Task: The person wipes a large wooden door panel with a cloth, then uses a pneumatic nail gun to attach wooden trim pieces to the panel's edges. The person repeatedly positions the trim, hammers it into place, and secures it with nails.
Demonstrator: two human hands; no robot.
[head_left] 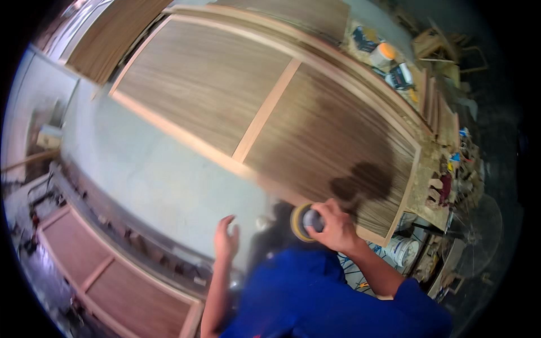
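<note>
A large wooden panel (197, 84) lies in front of me, two brown grained fields inside a paler frame with a crossbar (266, 110). My right hand (337, 226) is closed on a round disc-shaped tool (297, 223), yellow at the rim and dark in the middle, whose exact kind I cannot make out. It is held tilted beside the panel's near edge; whether it touches the wood I cannot tell. To the left, my left hand (226, 241) hangs over the floor, fingers apart and holding nothing. The shadow of my head falls across the panel's right field.
Another framed panel (127, 284) lies at lower left. Brown boards (115, 39) stand at upper left. Behind the panel sit an orange-lidded jar (383, 53) and small boxes. A white bucket (403, 250) and a round fan (476, 236) are on the right, among loose wood scraps.
</note>
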